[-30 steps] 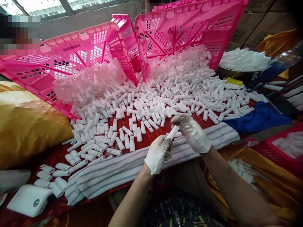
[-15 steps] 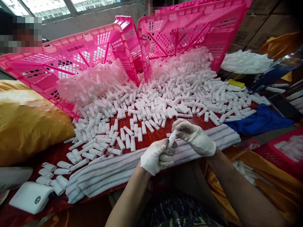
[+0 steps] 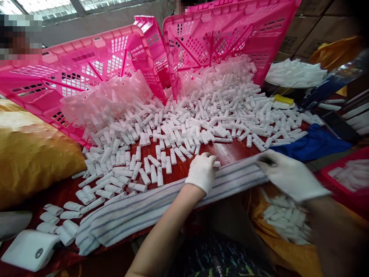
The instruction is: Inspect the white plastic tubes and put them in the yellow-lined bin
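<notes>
My left hand (image 3: pixel 201 172), in a white glove, is at the table edge by the striped towel (image 3: pixel 173 200). Its fingers curl down round a short white tube (image 3: pixel 216 164), whose end sticks out on the right. My right hand (image 3: pixel 292 176), also gloved and blurred by motion, hangs over the towel's right end. Its thumb and fingers look apart, with no tube visible between them. Below it, an orange-yellow bag (image 3: pixel 259 231) holds many white tubes (image 3: pixel 288 221). A large heap of such tubes (image 3: pixel 173 130), some with dark marks, spreads over the red table (image 3: pixel 230 152).
Pink crates (image 3: pixel 115 50) lie tipped behind the heap. A full yellow sack (image 3: pixel 37 157) and a white box-shaped device (image 3: pixel 30 250) are at left. On the right are a blue cloth (image 3: pixel 314 144), a yellow-handled tool (image 3: pixel 284 99) and a pink basket (image 3: pixel 325 169). Other people are partly visible behind.
My hands have parted. The tube they both held is no longer in them. My right hand has moved right over the bag; my left has moved forward onto another tube.
</notes>
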A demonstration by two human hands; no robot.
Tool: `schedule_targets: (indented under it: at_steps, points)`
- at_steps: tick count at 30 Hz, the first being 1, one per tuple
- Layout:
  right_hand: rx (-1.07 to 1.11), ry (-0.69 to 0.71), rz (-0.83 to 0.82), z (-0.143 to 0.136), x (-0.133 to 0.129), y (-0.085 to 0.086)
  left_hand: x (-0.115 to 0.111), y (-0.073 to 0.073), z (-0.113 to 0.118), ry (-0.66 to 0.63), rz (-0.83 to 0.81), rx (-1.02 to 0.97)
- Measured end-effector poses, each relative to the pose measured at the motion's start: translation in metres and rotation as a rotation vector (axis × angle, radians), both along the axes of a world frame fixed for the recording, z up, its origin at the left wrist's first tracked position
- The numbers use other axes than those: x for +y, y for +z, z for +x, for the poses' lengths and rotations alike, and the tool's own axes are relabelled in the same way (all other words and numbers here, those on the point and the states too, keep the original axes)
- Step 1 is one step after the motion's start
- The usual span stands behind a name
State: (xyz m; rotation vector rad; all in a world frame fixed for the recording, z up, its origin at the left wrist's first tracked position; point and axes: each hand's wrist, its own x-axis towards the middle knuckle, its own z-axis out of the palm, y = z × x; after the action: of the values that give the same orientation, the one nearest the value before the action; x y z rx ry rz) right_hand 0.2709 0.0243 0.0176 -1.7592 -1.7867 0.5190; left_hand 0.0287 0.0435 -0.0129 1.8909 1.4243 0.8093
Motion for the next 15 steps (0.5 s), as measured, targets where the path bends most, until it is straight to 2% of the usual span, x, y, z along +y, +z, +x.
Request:
schedule_targets:
  at_steps: [1,3,6,8,9,11,13,15]
  points:
    - [0.051,0.103,0.053,-0.018,0.016,-0.004,0.005,-0.001,0.004,-0.004,-0.009,0.008]
    - [0.026,0.42,0.137,-0.06,0.053,-0.014,0.009,-0.001,0.006,0.037,-0.044,0.001]
    - [-0.169,0.65,0.105,-0.113,0.101,-0.029,0.001,0.001,-0.016,0.148,-0.063,-0.041]
    - [-0.312,0.736,0.061,-0.13,0.114,-0.037,-0.007,0.002,-0.039,0.262,-0.158,-0.198]
    - [-0.324,0.74,0.038,-0.133,0.114,-0.04,-0.011,0.003,-0.05,0.318,-0.242,-0.322]
    - [-0.143,0.638,0.001,-0.134,0.103,-0.044,-0.016,0.002,-0.063,0.408,-0.426,-0.616]
    - [0.246,0.455,-0.012,-0.131,0.085,-0.042,-0.019,0.001,-0.065,0.439,-0.536,-0.885]
    - [0.685,0.278,-0.021,-0.131,0.065,-0.035,-0.02,0.002,-0.057,0.435,-0.566,-1.078]
